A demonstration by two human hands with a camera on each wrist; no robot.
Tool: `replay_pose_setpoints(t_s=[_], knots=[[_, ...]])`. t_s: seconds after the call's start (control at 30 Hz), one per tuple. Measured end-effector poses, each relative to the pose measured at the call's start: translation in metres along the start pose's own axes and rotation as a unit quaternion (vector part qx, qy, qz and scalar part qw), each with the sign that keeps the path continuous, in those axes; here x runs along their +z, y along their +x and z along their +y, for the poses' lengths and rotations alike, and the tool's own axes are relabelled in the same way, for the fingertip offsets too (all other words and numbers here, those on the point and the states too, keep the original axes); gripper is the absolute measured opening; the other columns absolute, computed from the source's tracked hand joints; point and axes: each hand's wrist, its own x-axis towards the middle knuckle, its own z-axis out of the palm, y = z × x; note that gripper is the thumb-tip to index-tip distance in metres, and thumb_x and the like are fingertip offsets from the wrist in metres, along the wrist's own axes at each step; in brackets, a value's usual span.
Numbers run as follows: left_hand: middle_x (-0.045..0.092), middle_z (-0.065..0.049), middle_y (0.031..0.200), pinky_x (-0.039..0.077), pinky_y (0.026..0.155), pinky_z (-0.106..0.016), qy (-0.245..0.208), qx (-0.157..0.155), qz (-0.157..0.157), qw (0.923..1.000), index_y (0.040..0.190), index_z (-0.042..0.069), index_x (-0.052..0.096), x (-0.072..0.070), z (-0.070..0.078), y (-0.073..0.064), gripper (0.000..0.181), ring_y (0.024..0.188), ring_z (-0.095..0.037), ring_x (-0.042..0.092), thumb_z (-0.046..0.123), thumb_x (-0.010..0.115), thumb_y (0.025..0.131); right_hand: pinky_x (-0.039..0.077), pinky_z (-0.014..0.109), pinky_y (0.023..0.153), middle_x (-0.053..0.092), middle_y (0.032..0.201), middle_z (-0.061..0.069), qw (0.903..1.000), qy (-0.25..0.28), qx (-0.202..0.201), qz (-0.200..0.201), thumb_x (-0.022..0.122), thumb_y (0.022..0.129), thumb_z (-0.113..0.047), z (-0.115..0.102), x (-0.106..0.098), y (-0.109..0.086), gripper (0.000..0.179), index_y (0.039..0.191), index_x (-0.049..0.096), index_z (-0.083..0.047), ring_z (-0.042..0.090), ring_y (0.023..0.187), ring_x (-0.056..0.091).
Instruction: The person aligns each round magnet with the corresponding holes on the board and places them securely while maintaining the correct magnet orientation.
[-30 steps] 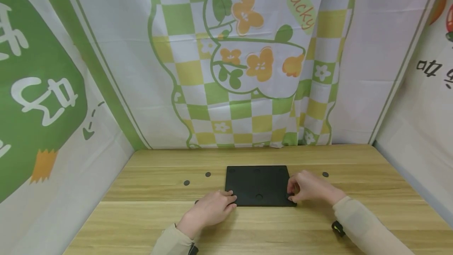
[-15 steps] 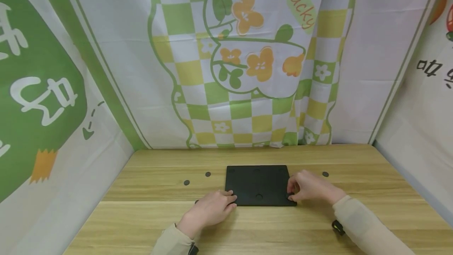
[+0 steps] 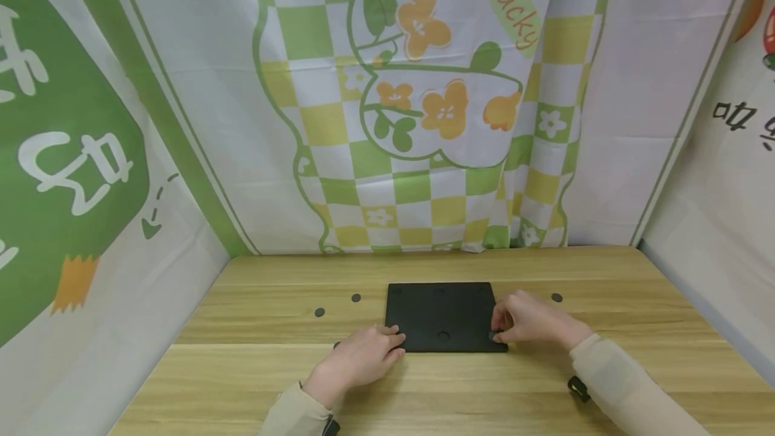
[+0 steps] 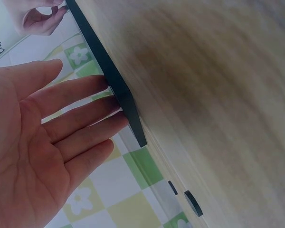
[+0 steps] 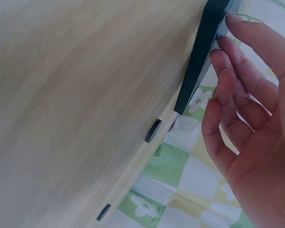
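wooden worktop (image 3: 460,389): black board (image 3: 442,311) between the left grip (image 3: 362,354), straight-fingered against it, and the right grip (image 3: 528,319), apparently pinching a dark disc (image 3: 492,335) there; little has shifted, so this step seems unfinished.

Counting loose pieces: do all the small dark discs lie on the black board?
No, one disc lies on the wooden table right of the board.
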Motion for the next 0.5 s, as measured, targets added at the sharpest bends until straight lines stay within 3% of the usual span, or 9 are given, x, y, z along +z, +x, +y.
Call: replay_pose_setpoints(t_s=[0.5], knots=[[0.060,-0.011,0.130,0.049,0.098,-0.038,0.001,0.005,0.007,1.0000,0.125,0.008,0.063,0.0001,0.0000,0.0002,0.037,0.119,-0.024,0.058,0.029,0.048,0.098,0.046,0.017,0.054,0.061,0.074,-0.015,1.0000,0.007,0.000,0.006,0.079,0.077,-0.030,0.0027,0.0007,-0.0011,0.011,0.078,0.069,-0.025,-0.005,0.060,0.051]])
